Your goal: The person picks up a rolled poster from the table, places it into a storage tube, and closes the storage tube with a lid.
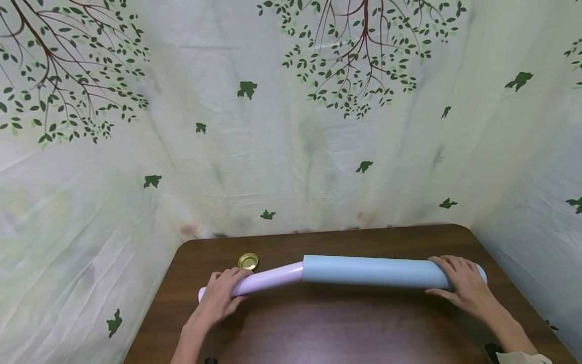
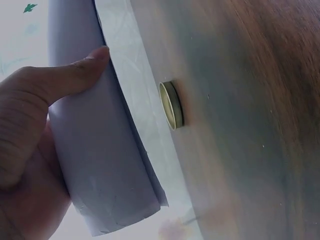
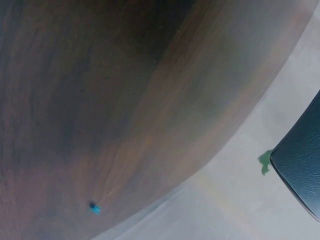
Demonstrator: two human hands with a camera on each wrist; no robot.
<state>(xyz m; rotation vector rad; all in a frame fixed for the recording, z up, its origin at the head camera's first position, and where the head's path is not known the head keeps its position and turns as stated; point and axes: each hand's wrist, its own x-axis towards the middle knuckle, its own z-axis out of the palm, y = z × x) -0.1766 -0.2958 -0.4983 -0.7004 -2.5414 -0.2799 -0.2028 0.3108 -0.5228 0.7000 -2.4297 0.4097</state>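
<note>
A thin lavender paper roll [image 1: 273, 279] and a thicker light blue roll [image 1: 364, 271] meet end to end over the brown table, the lavender one's right end at the blue one's left end. Whether one goes inside the other I cannot tell. My left hand [image 1: 221, 293] grips the lavender roll near its left end. In the left wrist view the thumb of the left hand [image 2: 30, 115] lies across the lavender roll [image 2: 107, 160], whose loose edge shows along one side. At the blue roll's right end my right hand [image 1: 466, 285] holds it, thumb below and fingers over the top.
A round gold lid [image 1: 248, 261] lies on the table [image 1: 336, 328] just beyond the left hand. Leaf-printed cloth [image 1: 291, 151] hangs behind the table. In the right wrist view a dark, leathery-looking object [image 3: 302, 155] is beyond the table edge, and a small teal speck [image 3: 95, 207] is on the table.
</note>
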